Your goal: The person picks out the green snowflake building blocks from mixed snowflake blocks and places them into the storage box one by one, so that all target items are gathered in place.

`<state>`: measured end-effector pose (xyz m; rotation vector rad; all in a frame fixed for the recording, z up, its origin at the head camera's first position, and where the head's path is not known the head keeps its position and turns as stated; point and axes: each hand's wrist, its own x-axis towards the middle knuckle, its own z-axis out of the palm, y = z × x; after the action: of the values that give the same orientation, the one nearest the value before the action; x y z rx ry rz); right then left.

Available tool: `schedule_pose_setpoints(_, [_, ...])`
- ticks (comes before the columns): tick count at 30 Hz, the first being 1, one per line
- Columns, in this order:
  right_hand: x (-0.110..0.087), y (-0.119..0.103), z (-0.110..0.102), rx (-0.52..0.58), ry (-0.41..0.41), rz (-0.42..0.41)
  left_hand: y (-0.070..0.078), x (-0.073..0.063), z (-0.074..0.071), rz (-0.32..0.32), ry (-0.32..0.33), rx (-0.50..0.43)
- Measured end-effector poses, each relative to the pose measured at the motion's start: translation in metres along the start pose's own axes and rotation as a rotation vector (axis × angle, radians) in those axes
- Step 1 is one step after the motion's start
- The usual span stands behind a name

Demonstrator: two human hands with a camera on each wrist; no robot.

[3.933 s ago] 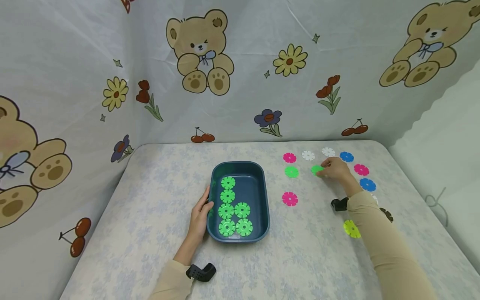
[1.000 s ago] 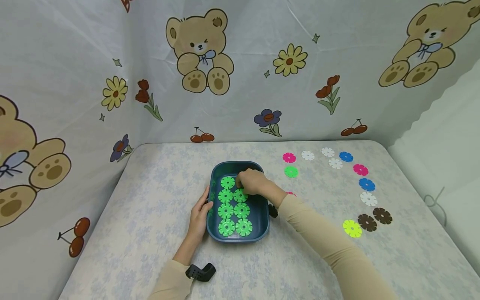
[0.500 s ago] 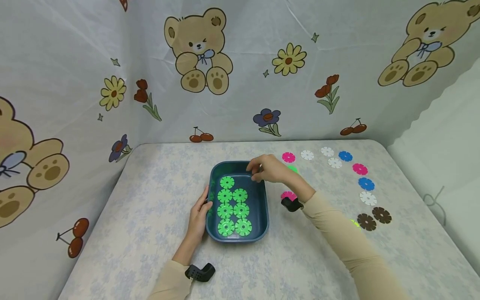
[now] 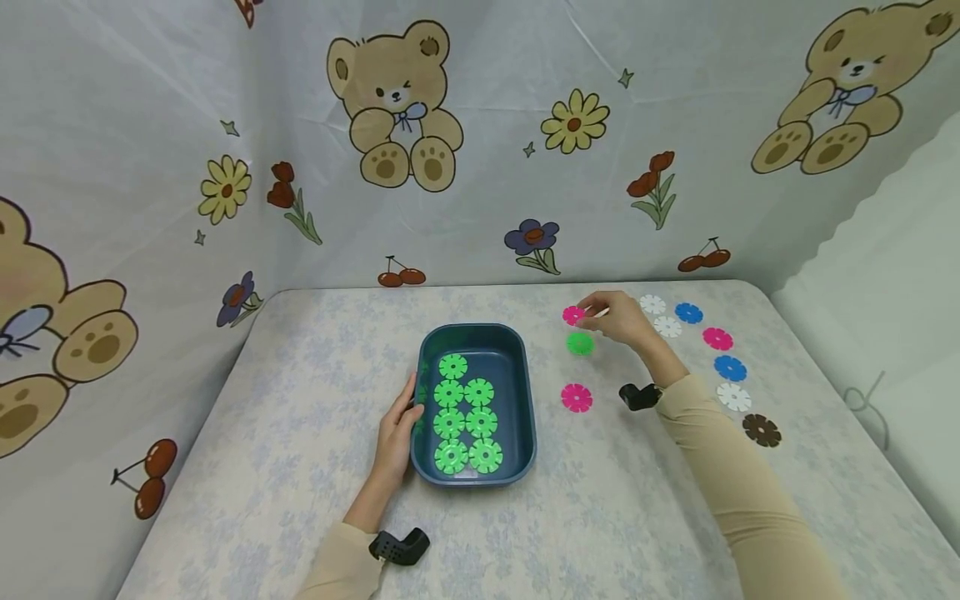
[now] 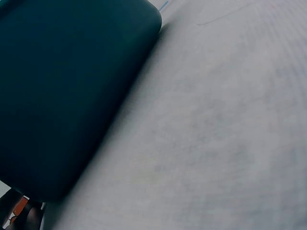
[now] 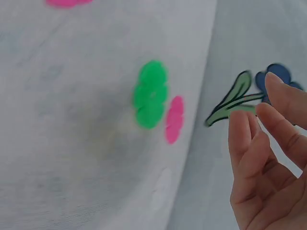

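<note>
My left hand (image 4: pixel 396 433) grips the left side of a dark blue plastic tray (image 4: pixel 512 400), thumb at the rim. Inside lie several green notched flower discs (image 4: pixel 481 422) in two columns. In the left wrist view the tray's outer wall (image 5: pixel 72 91) fills the upper left, and only a sliver of fingers shows at the lower left corner. My right hand (image 4: pixel 618 321) hovers over the table right of the tray, fingers bent and parted, holding nothing. Its fingertips overlap a pink disc (image 4: pixel 572 315), close to a lone green disc (image 4: pixel 580 343). The right wrist view shows bare fingertips (image 6: pixel 240 127).
Another pink disc (image 4: pixel 577 397) lies right of the tray. Farther right, white (image 4: pixel 667 327), blue (image 4: pixel 730 368), pink (image 4: pixel 717 338) and brown (image 4: pixel 762 430) discs form a loose arc, partly hidden by the right arm. A printed cloth backdrop stands behind the table's far edge.
My right hand brought a green disc from the table into the tray's right column, let go, then moved back rightward over the loose discs. The left hand and tray have stayed put.
</note>
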<state>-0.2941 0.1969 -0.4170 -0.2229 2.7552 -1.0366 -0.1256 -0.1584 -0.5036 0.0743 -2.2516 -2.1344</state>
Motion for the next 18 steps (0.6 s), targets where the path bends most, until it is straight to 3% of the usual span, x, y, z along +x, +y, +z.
schedule_pose_setpoints(9, [0.006, 0.036, 0.009, 0.024, -0.049, 0.176, -0.002, 0.0, 0.001, -0.003, 0.003, -0.001])
schedule_pose_setpoints(18, [0.014, 0.053, 0.018, -0.025, -0.079, 0.146, -0.002, 0.0, 0.0, -0.009, 0.01, 0.004])
